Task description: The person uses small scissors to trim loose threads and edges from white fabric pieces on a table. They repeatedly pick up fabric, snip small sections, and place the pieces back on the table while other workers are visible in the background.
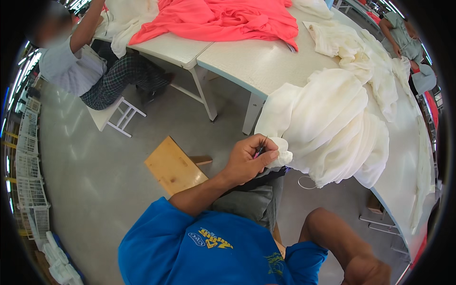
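My left hand is closed around small dark thread snips with a pink part, the blade tips pointing up. Its thumb and forefinger also pinch a gathered end of white fabric. From there a large heap of sheer white cloth spreads over the table edge and hangs down. A thin pale loop dangles under the cloth. My right arm is bent back, and the right hand sits at the lower right, cut off by the frame; its fingers cannot be made out.
Coral-pink fabric lies across the white tables. More white cloth lies farther right. A wooden stool stands at my left. A seated person works at the upper left; others stand at the upper right. White wire racks line the left.
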